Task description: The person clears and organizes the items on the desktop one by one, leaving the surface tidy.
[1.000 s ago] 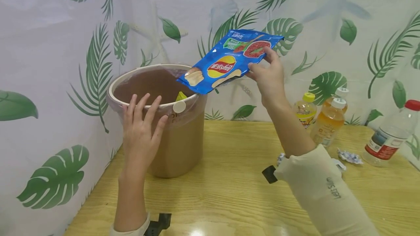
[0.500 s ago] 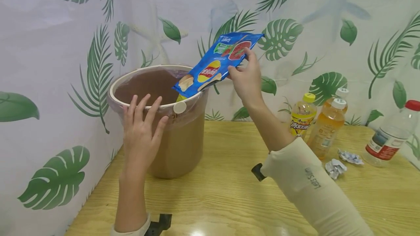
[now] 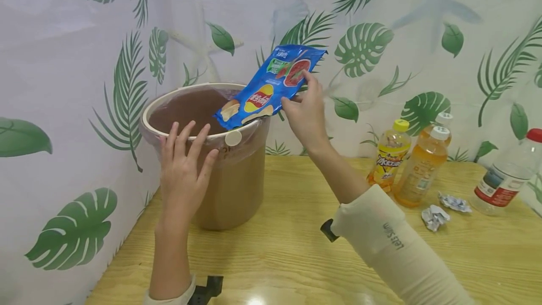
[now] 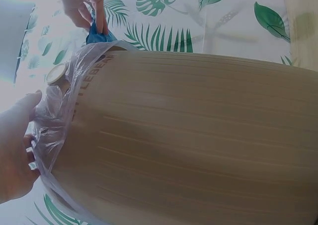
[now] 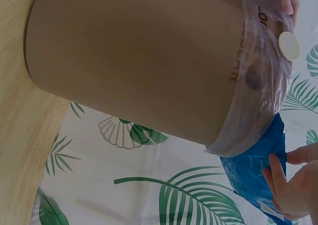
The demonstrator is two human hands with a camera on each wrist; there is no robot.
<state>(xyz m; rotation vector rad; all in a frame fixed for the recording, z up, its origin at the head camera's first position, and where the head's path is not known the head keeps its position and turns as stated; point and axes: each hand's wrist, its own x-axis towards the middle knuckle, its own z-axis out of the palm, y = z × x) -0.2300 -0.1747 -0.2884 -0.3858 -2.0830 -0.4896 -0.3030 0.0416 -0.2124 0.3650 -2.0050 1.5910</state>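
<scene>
right hand (image 3: 306,114) pinching chip bag (image 3: 271,84), slid left | bin (image 3: 233,192) left of it, bag's further over now | left hand (image 3: 183,168) loose on rim (image 3: 218,135)

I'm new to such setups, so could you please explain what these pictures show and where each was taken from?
No machine here: these are a person's bare left hand and right hand. The head picture comes from a head-worn camera looking forward and down; each wrist picture from a camera on that wrist, so things look sideways there. On the wood-grain table are a tall brown bin with a clear plastic liner, a yellow-capped plastic bottle, two white-capped plastic bottles, a red-capped clear plastic bottle and two crumpled silvery wrappers. The right hand holds a blue chip packet, its lower end over the bin's opening; the left hand touches the liner.
</scene>
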